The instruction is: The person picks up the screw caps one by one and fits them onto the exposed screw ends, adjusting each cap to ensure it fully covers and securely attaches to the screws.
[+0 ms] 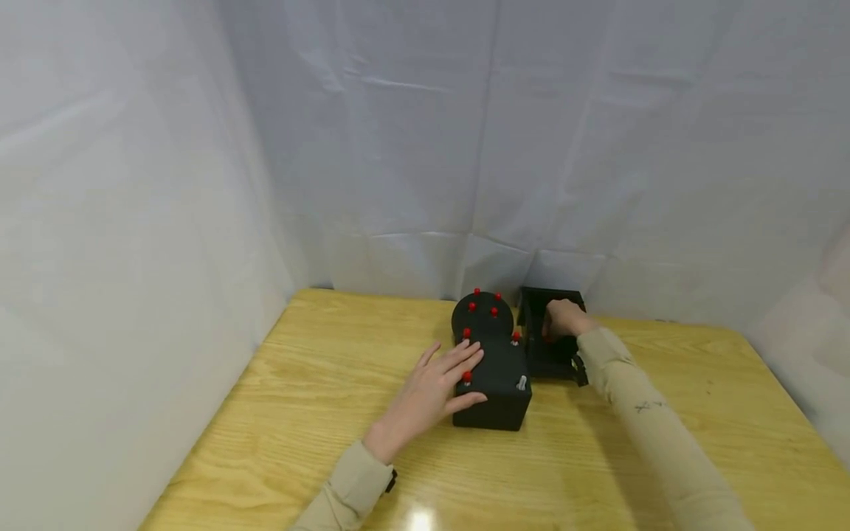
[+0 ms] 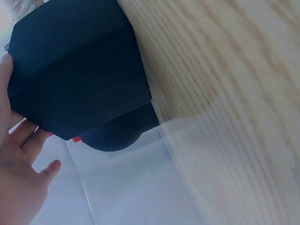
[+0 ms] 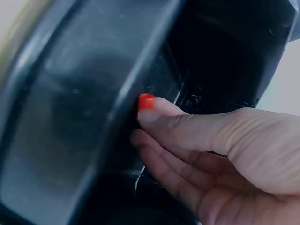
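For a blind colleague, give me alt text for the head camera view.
A left hand rests flat on a black box studded with red pegs, while the right hand reaches into an open black case beside it, on a wooden table.

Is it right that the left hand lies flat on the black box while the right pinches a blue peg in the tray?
Not quite. The peg is red, not blue, as the right wrist view shows. The rest holds: left hand flat on the box, right hand in the tray.
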